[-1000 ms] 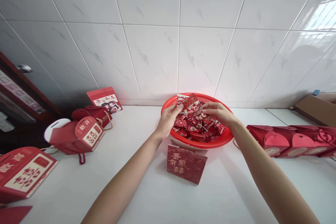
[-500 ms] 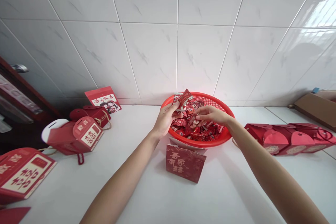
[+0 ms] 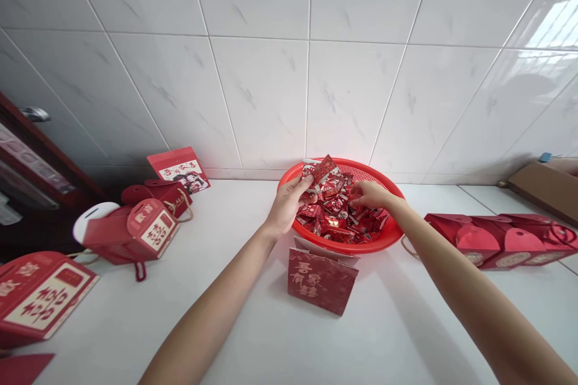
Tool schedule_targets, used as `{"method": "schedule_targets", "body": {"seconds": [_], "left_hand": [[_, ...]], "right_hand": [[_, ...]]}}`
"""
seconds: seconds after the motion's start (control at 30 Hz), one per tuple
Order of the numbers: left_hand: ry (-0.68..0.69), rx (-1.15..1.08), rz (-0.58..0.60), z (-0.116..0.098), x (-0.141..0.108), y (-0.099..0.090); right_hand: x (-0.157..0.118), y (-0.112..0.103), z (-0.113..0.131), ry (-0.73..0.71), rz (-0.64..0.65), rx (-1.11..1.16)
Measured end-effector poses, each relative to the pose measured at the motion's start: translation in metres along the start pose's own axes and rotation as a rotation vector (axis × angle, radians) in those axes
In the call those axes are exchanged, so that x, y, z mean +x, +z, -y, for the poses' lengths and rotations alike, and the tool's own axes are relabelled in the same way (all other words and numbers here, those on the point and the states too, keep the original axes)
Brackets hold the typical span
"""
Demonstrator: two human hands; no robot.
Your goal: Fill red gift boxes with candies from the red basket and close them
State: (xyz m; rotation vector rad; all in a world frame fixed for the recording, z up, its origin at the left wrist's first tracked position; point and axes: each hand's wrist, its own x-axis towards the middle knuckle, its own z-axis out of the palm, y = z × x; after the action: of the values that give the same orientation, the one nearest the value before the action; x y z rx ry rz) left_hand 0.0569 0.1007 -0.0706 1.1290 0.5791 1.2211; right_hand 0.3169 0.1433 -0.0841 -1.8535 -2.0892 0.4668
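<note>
A red plastic basket (image 3: pixel 345 248) full of red-wrapped candies (image 3: pixel 333 222) stands against the tiled wall. Over its left side, my left hand (image 3: pixel 289 198) is closed on flat red-and-white candy packets (image 3: pixel 326 172), fanned out between thumb and fingers. My right hand (image 3: pixel 369 195) reaches into the basket's right part, fingers curled down among the candies; whatever they pinch is hidden. In front of the basket, a dark red gift box (image 3: pixel 321 280) with pale lettering stands upright on the white surface, its top flaps apart.
On the left stand several red gift boxes (image 3: pixel 151 228) with handles and cords, and a box with a printed couple (image 3: pixel 183 171). To the right, a row of red boxes (image 3: pixel 501 243) sits before a brown cardboard box (image 3: pixel 544 186). The tiled wall (image 3: pixel 262 102) closes off the back.
My right hand has moved right and deeper into the candies, its fingers now curled inward. My left hand stays over the basket's left side with the packets. The view has shifted slightly.
</note>
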Motion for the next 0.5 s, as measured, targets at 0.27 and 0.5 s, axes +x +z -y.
{"method": "schedule_targets", "body": {"seconds": [0.27, 0.5], "left_hand": [[-0.023, -0.053, 0.006, -0.001, 0.001, 0.0], [-0.074, -0.159, -0.002, -0.003, 0.003, -0.005]], "right_hand": [[-0.005, 0.007, -0.002, -0.058, 0.012, 0.193], [-0.015, -0.002, 0.0, -0.129, -0.009, 0.527]]}}
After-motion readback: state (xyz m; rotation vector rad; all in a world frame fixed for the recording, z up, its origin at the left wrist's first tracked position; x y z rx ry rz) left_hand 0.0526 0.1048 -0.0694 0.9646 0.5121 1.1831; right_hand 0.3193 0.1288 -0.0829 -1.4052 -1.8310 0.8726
